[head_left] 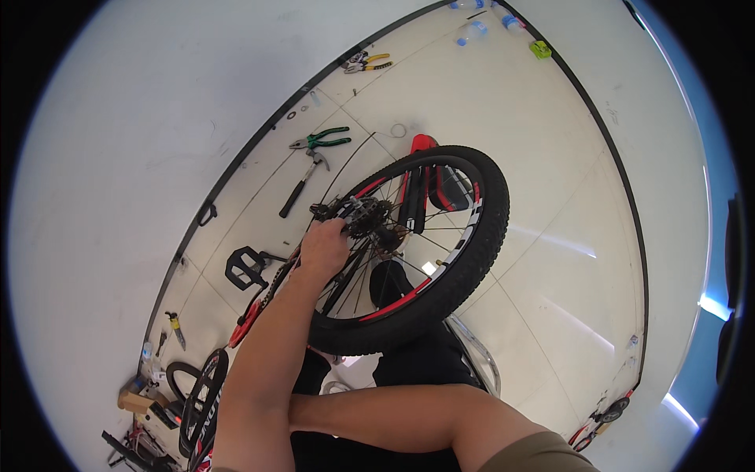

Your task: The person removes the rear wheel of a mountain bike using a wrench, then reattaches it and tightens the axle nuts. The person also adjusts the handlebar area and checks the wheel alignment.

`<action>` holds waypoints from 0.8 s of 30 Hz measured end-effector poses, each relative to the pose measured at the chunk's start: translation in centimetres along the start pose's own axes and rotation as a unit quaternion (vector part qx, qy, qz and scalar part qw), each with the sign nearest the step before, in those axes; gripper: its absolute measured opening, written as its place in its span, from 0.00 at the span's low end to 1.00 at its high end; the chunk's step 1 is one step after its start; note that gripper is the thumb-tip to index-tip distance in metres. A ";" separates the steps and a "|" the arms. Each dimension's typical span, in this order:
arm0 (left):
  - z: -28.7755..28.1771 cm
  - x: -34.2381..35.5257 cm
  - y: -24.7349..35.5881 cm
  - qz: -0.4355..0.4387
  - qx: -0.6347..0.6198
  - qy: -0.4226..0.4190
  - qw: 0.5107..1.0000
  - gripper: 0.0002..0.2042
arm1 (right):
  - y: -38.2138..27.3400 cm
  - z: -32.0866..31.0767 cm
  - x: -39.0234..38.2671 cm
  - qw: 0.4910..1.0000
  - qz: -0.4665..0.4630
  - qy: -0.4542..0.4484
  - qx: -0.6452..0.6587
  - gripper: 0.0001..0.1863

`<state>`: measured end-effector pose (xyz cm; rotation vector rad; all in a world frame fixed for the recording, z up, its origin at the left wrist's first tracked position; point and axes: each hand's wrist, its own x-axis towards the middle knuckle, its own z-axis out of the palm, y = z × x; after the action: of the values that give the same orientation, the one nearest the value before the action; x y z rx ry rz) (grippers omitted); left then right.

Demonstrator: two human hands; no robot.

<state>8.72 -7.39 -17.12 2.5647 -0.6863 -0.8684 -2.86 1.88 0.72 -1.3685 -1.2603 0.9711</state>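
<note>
A bicycle wheel point(472, 275) with a black knobbly tyre and a red, white and black rim lies tilted in front of me. My left hand point(325, 247) is closed at its hub, beside the dark sprocket cassette point(367, 217). The fingertips are hidden, so what they grip cannot be made out. My right forearm crosses low from the right and passes behind my left arm, which hides the right hand. Beyond the spokes shows a red and black bicycle frame point(417, 197). Left of my forearm are a black pedal point(246, 268) and a red chainring point(247, 322).
Green-handled pliers point(322, 139) and a hammer point(296, 197) lie on the tiled floor beyond the wheel. Yellow-handled pliers point(368, 64) are farther off by the wall. Clear bottles point(472, 33) lie in the far corner. More wheels point(206, 393) and a cardboard box point(135, 401) are at the lower left.
</note>
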 end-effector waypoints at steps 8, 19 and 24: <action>-1.1 -1.4 1.0 0.007 0.017 0.034 0.999 0.07 | -0.1 1.4 0.4 0.991 -0.061 0.107 -0.058 0.21; -2.1 -2.6 3.0 -0.027 -0.101 0.034 0.994 0.11 | -0.9 1.8 -0.4 0.993 0.095 -0.065 -0.003 0.22; -3.0 -3.3 2.4 -0.062 -0.199 0.002 0.978 0.12 | -1.9 1.5 -1.8 0.987 0.158 -0.028 0.005 0.17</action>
<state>7.56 -7.06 -12.20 2.2632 -0.3130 -0.9324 -4.89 0.20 2.21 -1.5725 -1.0957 1.2389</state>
